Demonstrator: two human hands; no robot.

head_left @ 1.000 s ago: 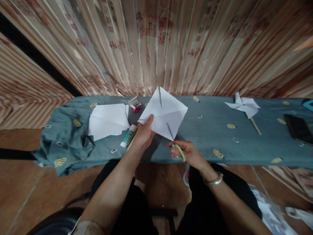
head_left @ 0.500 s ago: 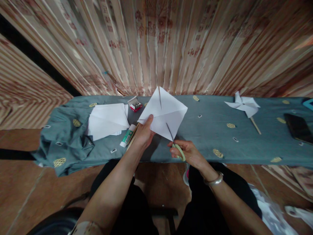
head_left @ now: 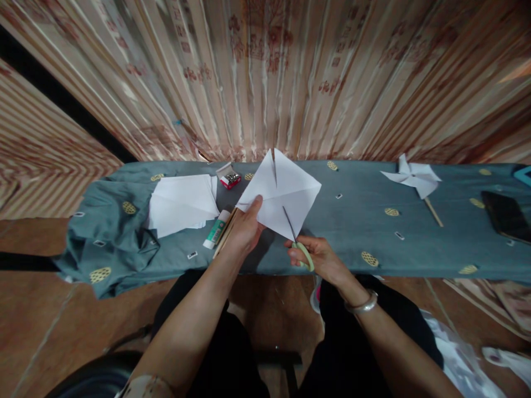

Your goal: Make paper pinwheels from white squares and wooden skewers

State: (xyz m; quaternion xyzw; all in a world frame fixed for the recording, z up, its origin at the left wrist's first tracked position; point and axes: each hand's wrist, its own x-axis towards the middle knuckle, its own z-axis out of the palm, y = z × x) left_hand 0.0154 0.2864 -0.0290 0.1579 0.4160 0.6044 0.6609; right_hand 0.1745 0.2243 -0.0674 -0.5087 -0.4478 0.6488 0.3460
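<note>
From the head view, the table (head_left: 352, 243) carried one paper stack (head_left: 182, 203), one glue stick (head_left: 216, 229), one pinwheel (head_left: 412, 177) and one phone (head_left: 505, 215). Right of the stack, the left hand (head_left: 244, 226) pinched one paper square (head_left: 282, 193) above the table. The right hand (head_left: 319, 258), closed around the scissors (head_left: 295, 237), had the blades in the square's near edge.

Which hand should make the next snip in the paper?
The right hand, probably. It holds the scissors, whose blades are already in the paper's lower edge. The left hand pinches the paper's left corner, steadying it.
</note>
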